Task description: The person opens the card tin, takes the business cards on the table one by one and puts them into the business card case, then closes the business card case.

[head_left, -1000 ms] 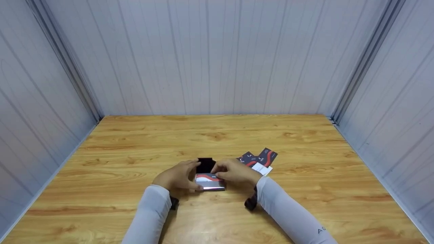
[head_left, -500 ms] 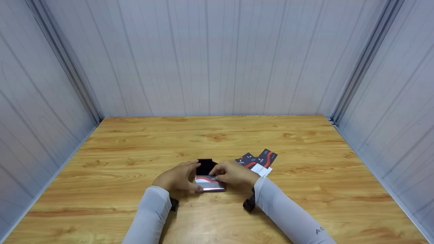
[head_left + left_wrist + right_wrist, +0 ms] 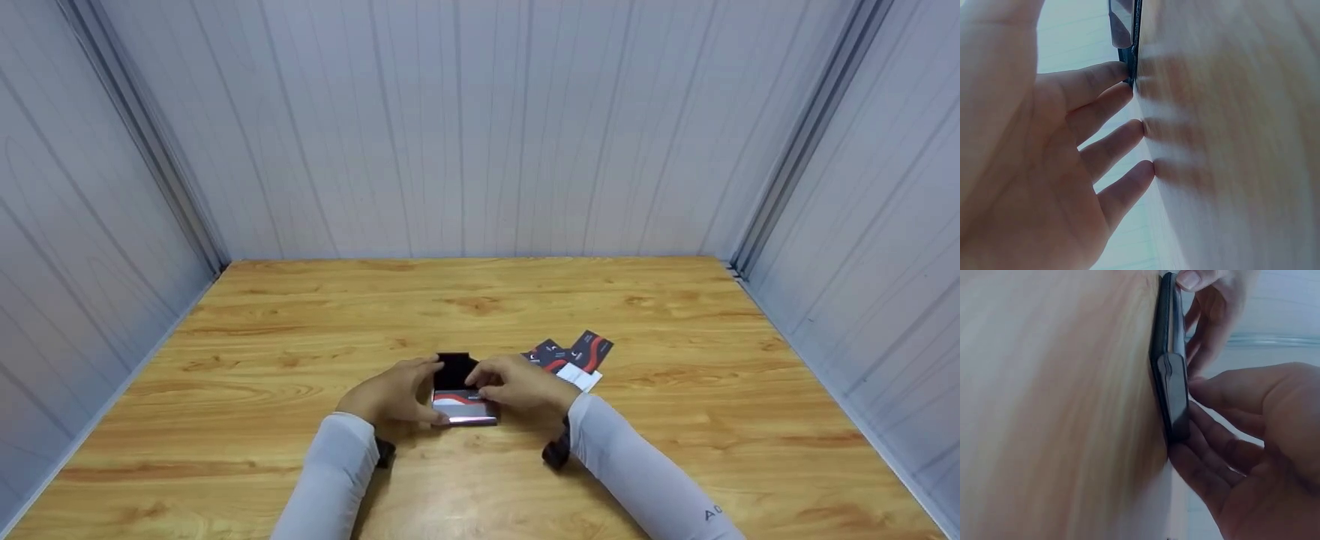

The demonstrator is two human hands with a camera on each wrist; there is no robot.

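Case (image 3: 454, 372) lay open, lower centre, red-striped card (image 3: 456, 399) inside. My left fingers (image 3: 427, 413), nearly straight, touched case; right fingers (image 3: 487, 365) bent over card, grip unclear. Loose cards (image 3: 589, 351) lay right of centre.

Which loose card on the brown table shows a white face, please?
The white rectangular card lowest in the head view; the other loose cards are dark grey with red bands.

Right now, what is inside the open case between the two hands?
In the open case lies a card with a red and white wave. The right hand covers its right end. Whether other cards lie beneath cannot be seen.
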